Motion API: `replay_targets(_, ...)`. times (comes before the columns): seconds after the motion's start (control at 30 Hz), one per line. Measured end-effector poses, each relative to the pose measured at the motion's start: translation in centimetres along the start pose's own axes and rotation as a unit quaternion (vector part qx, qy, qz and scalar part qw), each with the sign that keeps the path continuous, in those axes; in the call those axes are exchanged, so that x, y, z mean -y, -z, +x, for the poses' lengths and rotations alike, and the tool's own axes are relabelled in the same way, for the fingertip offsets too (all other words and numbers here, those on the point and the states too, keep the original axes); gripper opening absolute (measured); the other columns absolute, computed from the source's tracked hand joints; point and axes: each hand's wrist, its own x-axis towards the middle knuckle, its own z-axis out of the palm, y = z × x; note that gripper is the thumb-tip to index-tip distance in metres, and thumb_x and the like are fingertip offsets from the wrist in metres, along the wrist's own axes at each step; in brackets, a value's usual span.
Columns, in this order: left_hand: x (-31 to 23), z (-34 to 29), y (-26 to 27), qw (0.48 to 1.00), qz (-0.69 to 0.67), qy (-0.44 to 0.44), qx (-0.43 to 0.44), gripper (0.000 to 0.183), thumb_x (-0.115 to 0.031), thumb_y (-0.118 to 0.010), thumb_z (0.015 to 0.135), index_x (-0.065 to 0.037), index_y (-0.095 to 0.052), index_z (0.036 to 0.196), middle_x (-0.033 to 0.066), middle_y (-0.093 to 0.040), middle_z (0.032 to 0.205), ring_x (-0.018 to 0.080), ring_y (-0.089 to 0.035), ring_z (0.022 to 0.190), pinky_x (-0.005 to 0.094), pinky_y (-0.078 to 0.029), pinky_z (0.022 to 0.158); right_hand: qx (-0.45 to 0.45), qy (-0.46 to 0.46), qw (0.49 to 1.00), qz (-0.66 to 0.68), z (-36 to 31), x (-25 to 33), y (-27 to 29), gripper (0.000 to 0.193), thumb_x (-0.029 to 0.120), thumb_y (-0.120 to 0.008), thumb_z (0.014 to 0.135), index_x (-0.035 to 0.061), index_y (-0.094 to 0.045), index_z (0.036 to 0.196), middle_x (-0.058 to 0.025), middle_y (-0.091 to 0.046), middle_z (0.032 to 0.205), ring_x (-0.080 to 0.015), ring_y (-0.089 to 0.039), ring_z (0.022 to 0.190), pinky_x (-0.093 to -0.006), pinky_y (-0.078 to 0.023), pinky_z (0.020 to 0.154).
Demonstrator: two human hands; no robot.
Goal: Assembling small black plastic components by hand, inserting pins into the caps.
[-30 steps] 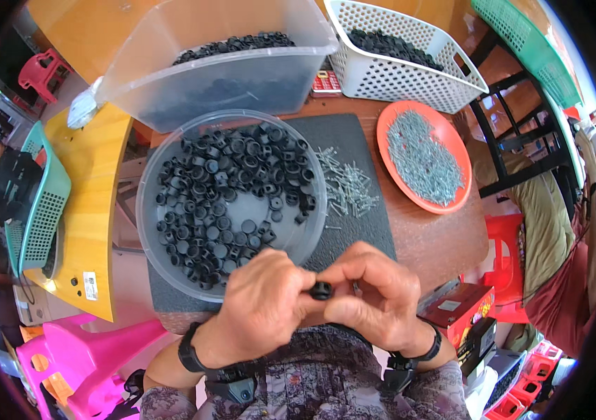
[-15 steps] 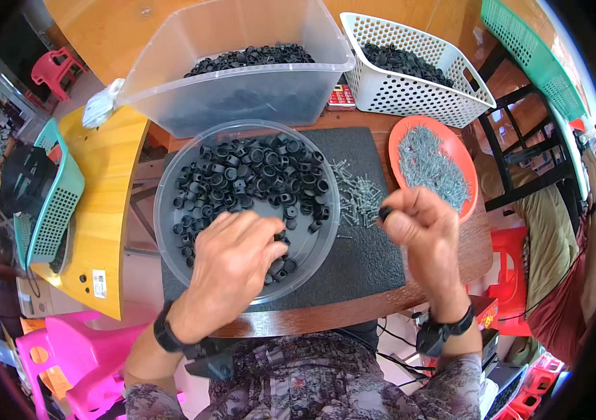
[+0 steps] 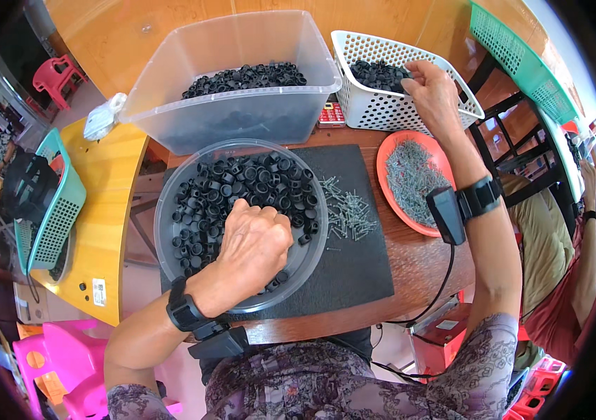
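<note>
My left hand (image 3: pixel 256 238) is in the round clear plastic tub (image 3: pixel 317 257), its fingers curled down among small black plastic caps (image 3: pixel 238 185). The fist hides what those fingers hold. My right hand (image 3: pixel 434 94) reaches over the white perforated basket (image 3: pixel 389 112), which contains more small black parts (image 3: pixel 378 75). Thumb and forefinger there are a little apart, with no part visibly held between them. Loose silver screws (image 3: pixel 347 213) lie on the black mat (image 3: pixel 354 273) to the right of the tub. A heap of similar screws (image 3: pixel 410 178) fills the orange-red plate (image 3: pixel 384 189).
A large clear bin (image 3: pixel 228 126) with black parts stands behind the tub. Left, a yellow table (image 3: pixel 105 210) carries a green basket (image 3: pixel 56 224). A pink chair (image 3: pixel 77 353) stands at lower left. Another person's arm (image 3: pixel 585 259) shows at far right.
My right hand has gone from beside the screws, where it pinched a small black part, up and away to the white basket. My left hand has curled more tightly inside the tub.
</note>
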Motion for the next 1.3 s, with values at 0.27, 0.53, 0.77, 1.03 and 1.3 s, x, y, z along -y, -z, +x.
replay_targets(0.27, 0.6, -0.4, 2.7, 0.993, -0.105, 0.028, -0.052, 0.015, -0.007, -0.073, 0.068, -0.002, -0.060, 0.074, 0.0053, -0.058, 0.066, 0.0206, -0.053, 0.059, 0.0325, -0.041, 0.067, -0.017, 0.126, 0.990, 0.055, -6.8, 5.9, 0.7, 0.015, 0.004, -0.062, 0.075, 0.0016, -0.063, 0.090, -0.0144, -0.063, 0.087, -0.0305, -0.058, 0.083, -0.0378, -0.046, 0.074)
replay_targets(0.53, -0.8, -4.4, 3.6, 0.663, -0.695, 0.277, -0.031, 0.017, -0.002, -0.066, 0.082, 0.004, -0.060, 0.096, 0.0121, -0.064, 0.087, 0.0178, -0.064, 0.079, 0.0283, -0.054, 0.070, 0.157, 0.102, 0.948, 0.258, -16.8, 12.2, 2.2, 0.024, -0.006, -0.067, 0.068, 0.0004, -0.064, 0.091, -0.0115, -0.062, 0.082, -0.0279, -0.058, 0.074, -0.0343, -0.046, 0.064)
replay_targets(0.77, -2.1, -5.3, 2.9, 0.573, -0.772, 0.269, -0.053, 0.017, -0.004, -0.065, 0.083, 0.005, -0.059, 0.097, 0.0135, -0.064, 0.090, 0.0205, -0.065, 0.080, 0.0288, -0.054, 0.068, 0.163, 0.060, 0.908, 0.382, -19.0, 14.4, 1.7, 0.025, -0.005, -0.069, 0.068, 0.0003, -0.065, 0.092, -0.0098, -0.063, 0.079, -0.0237, -0.058, 0.068, -0.0320, -0.045, 0.062)
replay_targets(1.03, -3.0, -5.5, 3.2, 0.597, -0.740, 0.307, -0.048, 0.024, -0.008, -0.067, 0.082, 0.007, -0.060, 0.100, 0.0131, -0.064, 0.089, 0.0184, -0.064, 0.078, 0.0273, -0.054, 0.065, 0.110, 0.086, 0.951, 0.277, -19.1, 13.1, 2.4, 0.026, -0.006, -0.069, 0.066, 0.0004, -0.064, 0.090, -0.0099, -0.062, 0.080, -0.0253, -0.056, 0.068, -0.0332, -0.044, 0.059)
replay_targets(1.3, -3.2, -6.4, 3.0, 0.595, -0.747, 0.287, -0.075, 0.024, -0.007, -0.069, 0.081, 0.007, -0.061, 0.098, 0.0131, -0.064, 0.086, 0.0165, -0.064, 0.073, 0.0249, -0.053, 0.061, 0.140, 0.124, 0.974, 0.125, -19.7, 9.3, 1.1, 0.016, -0.002, -0.069, 0.063, 0.0014, -0.062, 0.078, -0.0099, -0.052, 0.069, -0.0276, -0.049, 0.066, -0.0368, -0.040, 0.057)
